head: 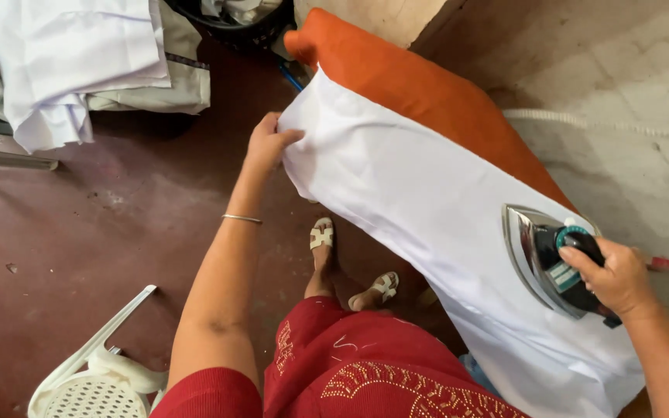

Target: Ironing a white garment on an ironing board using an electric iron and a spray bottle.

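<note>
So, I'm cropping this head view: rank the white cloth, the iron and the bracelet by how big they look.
Largest to smallest:
1. white cloth
2. iron, in the right hand
3. bracelet
None look close in size.

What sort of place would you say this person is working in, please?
Probably a home laundry or ironing corner. The right hand holds an iron on a white cloth spread over an orange-covered board; the left hand grips the cloth's edge. Folded pale garments are piled nearby.
</note>
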